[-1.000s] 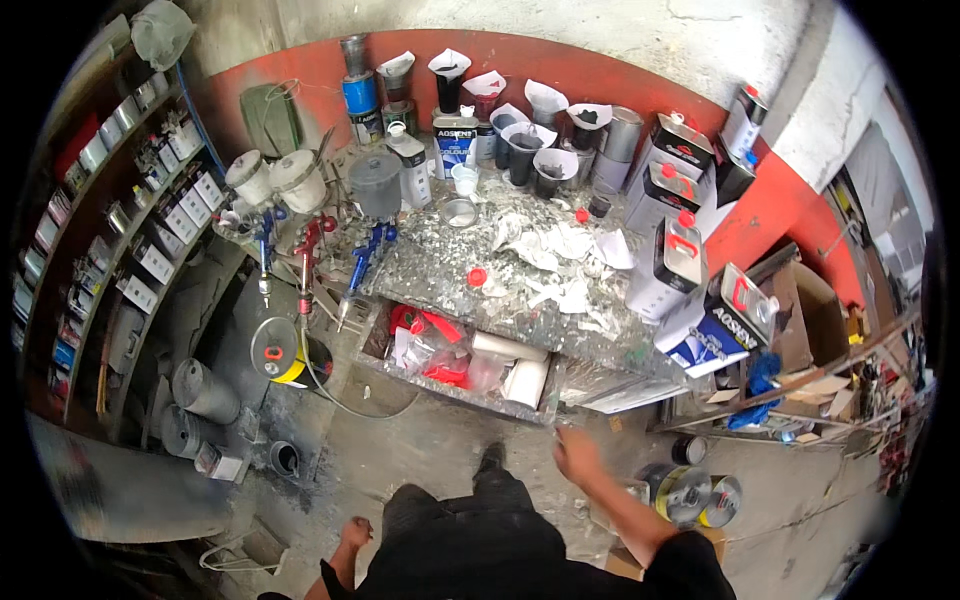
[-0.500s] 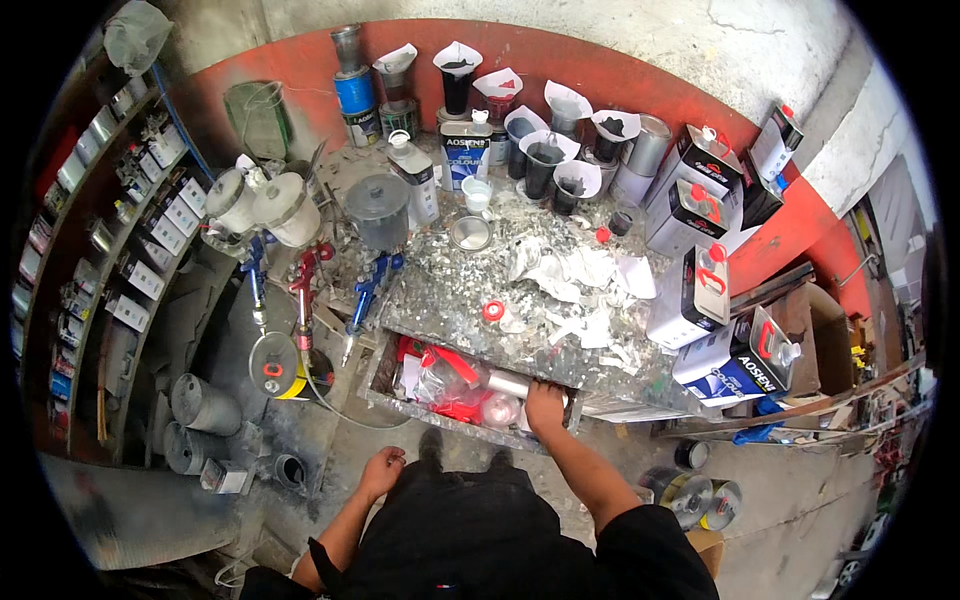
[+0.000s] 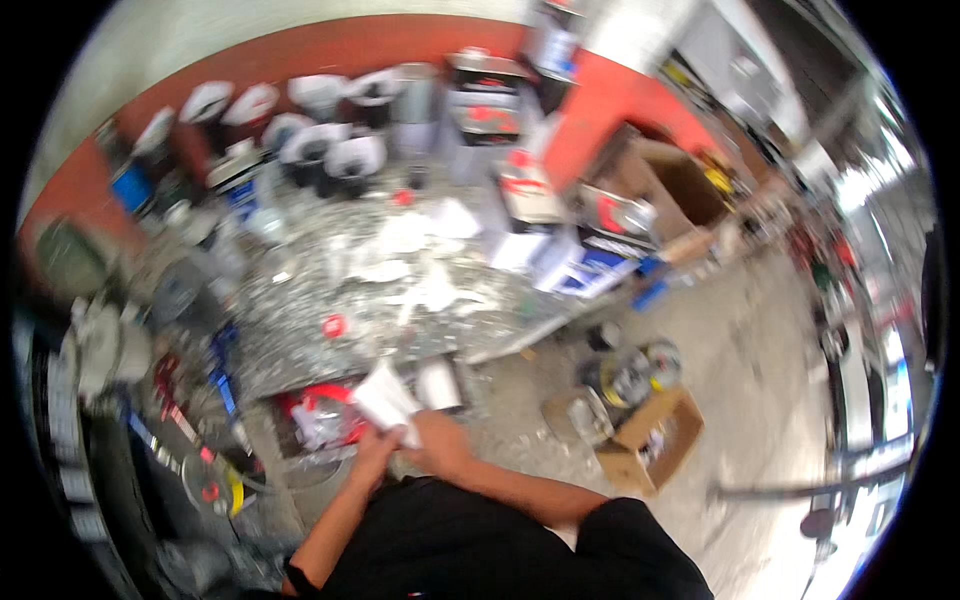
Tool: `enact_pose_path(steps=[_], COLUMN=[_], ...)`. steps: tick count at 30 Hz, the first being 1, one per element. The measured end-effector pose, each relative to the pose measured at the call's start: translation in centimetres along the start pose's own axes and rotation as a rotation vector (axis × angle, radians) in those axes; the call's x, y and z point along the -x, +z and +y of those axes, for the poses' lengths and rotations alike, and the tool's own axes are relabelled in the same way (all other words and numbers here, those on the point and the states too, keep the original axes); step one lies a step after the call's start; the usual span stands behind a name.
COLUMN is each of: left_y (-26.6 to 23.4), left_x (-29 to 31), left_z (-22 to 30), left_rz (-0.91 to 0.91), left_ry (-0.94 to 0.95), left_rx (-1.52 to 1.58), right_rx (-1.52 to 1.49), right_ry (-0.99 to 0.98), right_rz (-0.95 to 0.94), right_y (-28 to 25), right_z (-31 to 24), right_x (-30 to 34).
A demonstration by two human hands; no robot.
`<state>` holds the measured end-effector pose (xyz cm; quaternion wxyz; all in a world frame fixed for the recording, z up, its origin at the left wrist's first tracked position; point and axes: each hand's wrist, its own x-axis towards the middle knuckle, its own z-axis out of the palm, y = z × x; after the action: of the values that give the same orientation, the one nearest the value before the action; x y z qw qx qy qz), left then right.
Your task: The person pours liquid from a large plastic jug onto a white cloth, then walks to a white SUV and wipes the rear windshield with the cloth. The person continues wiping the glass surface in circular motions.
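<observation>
In front of my body, my left hand (image 3: 376, 450) and my right hand (image 3: 438, 443) come together on a flat white paper piece (image 3: 384, 398). Both hands are closed on its lower end, and its upper part sticks out over the open drawer (image 3: 300, 462). Motion blur hides whether it is one sheet or several layers. Inside the drawer lie red items and clear plastic (image 3: 318, 422), with a white item (image 3: 437, 384) at the right end.
White crumpled paper (image 3: 435, 285) and a red cap (image 3: 334, 326) lie on the paint-stained bench. Paper-lined cups (image 3: 355, 165) and metal cans (image 3: 525, 205) stand behind. Spray guns (image 3: 225, 375) hang at left. A cardboard box (image 3: 655, 440) sits on the floor at right.
My right hand has come out of the drawer with white paper, and my left hand has risen to join it. The whole view has swung to the right.
</observation>
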<state>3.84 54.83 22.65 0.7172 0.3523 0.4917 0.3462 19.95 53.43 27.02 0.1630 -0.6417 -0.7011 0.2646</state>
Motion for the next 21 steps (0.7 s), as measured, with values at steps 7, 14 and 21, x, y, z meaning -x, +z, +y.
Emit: enact_pose_path(steps=[7, 14, 21], left_y=[1.4, -0.6, 0.0], left_x=[-0.3, -2.2, -0.5], left_z=[7.8, 5.0, 5.3], left_rz=[-0.353, -0.319, -0.328], left_ry=[-0.112, -0.192, -0.099], left_rx=[0.358, 0.413, 0.666], right_rx=[-0.934, -0.799, -0.709], right_ry=[0.177, 0.088, 0.049], right_rz=[0.056, 0.309, 0.284], right_y=[-1.4, -5.8, -9.9], right_z=[1.5, -0.4, -0.5], right_x=[-1.3, 0.8, 1.4])
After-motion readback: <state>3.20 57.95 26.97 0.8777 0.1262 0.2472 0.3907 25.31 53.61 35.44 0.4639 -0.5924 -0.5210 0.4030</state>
